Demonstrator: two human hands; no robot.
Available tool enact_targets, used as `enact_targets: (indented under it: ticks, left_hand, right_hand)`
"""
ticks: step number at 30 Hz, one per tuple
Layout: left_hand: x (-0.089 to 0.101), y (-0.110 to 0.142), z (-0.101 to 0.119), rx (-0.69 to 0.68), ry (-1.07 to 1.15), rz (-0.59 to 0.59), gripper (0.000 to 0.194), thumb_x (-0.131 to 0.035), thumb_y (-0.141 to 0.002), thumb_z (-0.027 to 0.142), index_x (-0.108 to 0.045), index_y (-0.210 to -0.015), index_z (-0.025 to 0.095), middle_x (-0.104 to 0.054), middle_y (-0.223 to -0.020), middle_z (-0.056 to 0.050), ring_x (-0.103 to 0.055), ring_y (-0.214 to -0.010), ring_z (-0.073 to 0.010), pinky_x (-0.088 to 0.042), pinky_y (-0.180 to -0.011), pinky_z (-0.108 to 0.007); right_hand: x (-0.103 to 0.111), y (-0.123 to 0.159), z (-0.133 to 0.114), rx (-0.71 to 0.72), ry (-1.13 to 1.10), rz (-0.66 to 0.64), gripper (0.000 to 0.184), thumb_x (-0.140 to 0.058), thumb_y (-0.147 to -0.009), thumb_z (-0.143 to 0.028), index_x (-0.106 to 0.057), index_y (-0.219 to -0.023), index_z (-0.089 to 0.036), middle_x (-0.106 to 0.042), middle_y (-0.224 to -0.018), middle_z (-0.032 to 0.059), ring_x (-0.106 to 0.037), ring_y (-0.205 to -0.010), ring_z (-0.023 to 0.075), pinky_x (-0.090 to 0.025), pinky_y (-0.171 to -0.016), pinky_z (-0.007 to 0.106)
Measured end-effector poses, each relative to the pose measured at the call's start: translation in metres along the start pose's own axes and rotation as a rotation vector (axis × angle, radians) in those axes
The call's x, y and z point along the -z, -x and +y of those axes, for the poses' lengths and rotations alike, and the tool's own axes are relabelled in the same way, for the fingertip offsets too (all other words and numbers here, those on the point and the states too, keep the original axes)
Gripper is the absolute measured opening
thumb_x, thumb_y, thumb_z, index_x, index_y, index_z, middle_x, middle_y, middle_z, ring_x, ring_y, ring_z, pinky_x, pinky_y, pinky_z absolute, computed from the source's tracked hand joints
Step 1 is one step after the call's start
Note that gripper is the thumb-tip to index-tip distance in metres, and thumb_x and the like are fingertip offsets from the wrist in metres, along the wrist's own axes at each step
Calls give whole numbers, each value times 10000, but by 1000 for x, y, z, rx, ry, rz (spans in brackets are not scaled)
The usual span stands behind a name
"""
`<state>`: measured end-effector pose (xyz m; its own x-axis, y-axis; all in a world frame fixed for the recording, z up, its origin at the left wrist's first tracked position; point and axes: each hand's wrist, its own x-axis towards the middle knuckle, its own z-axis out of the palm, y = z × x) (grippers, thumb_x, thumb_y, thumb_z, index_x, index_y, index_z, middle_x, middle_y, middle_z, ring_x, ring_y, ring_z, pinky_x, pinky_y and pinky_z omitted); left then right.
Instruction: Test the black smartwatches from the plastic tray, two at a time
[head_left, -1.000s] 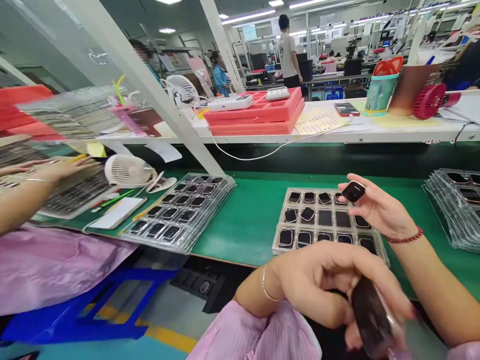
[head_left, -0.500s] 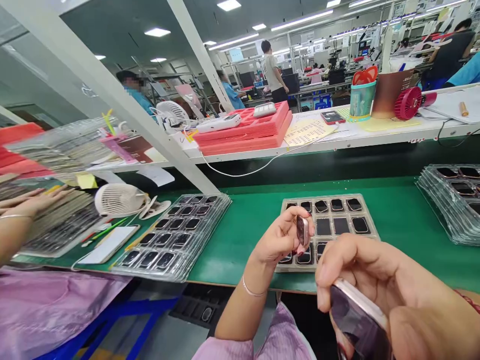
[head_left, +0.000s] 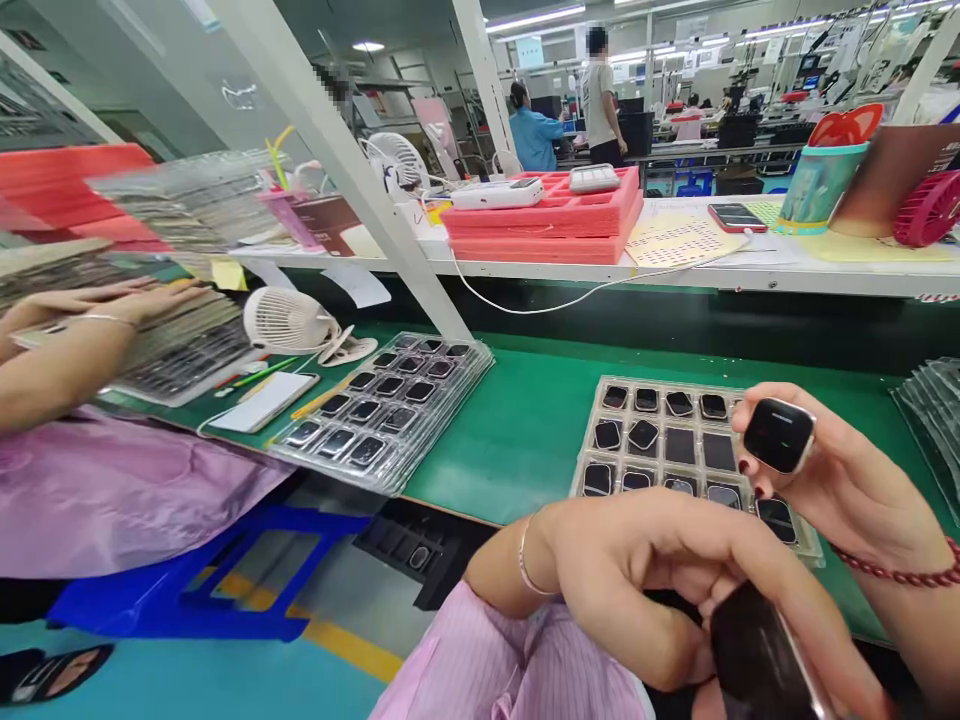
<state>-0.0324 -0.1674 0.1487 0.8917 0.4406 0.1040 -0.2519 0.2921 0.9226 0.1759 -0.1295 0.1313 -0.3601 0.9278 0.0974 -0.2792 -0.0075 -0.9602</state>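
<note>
The left hand point(head_left: 675, 590) curls its fingers around a dark-faced watch case point(head_left: 757, 650) in the foreground, as the right hand point(head_left: 847, 460) pinches a second case point(head_left: 778, 436) by its edges near a compartmented tray point(head_left: 625, 415) on the green table point(head_left: 540, 400). Edge-only grips, held apart, would likely best spare both glossy faces smudges and knocks.

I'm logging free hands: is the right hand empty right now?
No, the right hand is holding a black-screened smartwatch body.

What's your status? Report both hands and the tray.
Left hand: gripping a dark-faced device. Right hand: holding another device, dark face showing. Tray: front edge partly hidden behind left hand.
</note>
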Motion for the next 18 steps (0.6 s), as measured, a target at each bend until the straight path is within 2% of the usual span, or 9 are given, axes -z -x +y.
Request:
enact_targets:
  ticks: [2, 3, 5, 7, 10, 12, 15, 18]
  left_hand:
    - [8, 1, -5, -43, 120, -94, 327, -634, -622, 232, -672, -927, 120, -663, -775, -54, -605, -505, -110, -513, -478, -210]
    - [16, 0, -7, -74, 157, -82, 346, -644, -631, 230, -651, -961, 123, -660, -777, -58, -604, -512, -111, -506, -471, -208]
    - [39, -6, -10, -139, 127, 71, 397, -670, -646, 203, -609, -1035, 152, -662, -807, -52, -615, -551, -111, -501, -493, -206]
    - [70, -17, -14, -185, 1, 232, 479, -683, -636, 129, -570, -1098, 189, -670, -882, -43, -616, -591, -95, -495, -541, -202]
    - [116, -37, -24, -139, -194, 409, 514, -696, -637, 114, -541, -1121, 188, -663, -948, -51, -640, -662, -108, -458, -557, -192]
    - [139, -49, -36, -85, -320, 526, 463, -694, -673, 161, -538, -1109, 169, -656, -916, -46, -631, -631, -101, -420, -521, -183]
    - [157, -59, -55, -16, -414, 648, 401, -676, -703, 190, -547, -1080, 148, -644, -849, -25, -584, -548, -71, -379, -481, -175]
    - [164, -60, -68, 24, -396, 648, 445, -658, -682, 135, -542, -1111, 148, -649, -877, -29, -615, -596, -87, -402, -497, -172]
  right_hand:
    - [9, -11, 12, -34, -27, -1, 305, -591, -875, -502, -659, -1082, -288, -656, -1010, 72, -663, -707, 197, -587, -516, 282]
    - [14, -18, 18, -57, -38, 7, 291, -586, -884, -478, -657, -1084, -280, -668, -1025, 73, -676, -734, 203, -595, -537, 289]
    - [26, -34, 32, -115, -53, 34, 263, -562, -906, -430, -655, -1082, -258, -691, -1056, 83, -697, -793, 217, -610, -586, 312]
    - [38, -50, 48, -144, -63, 59, 246, -561, -909, -376, -652, -1088, -234, -705, -1066, 89, -709, -817, 212, -619, -617, 321]
    - [54, -67, 70, -161, -25, 117, 249, -582, -884, -273, -628, -1123, -220, -707, -1101, 80, -720, -877, 187, -619, -634, 272]
    - [61, -72, 83, -177, 50, 149, 305, -598, -850, -209, -600, -1155, -218, -705, -1126, 79, -727, -886, 177, -614, -622, 245]
    - [67, -74, 97, -167, 161, 126, 395, -604, -809, -168, -563, -1200, -212, -706, -1131, 85, -735, -864, 176, -616, -640, 254]
    - [69, -72, 103, -115, 217, 72, 449, -617, -773, -168, -549, -1214, -211, -707, -1127, 85, -734, -874, 187, -619, -681, 287]
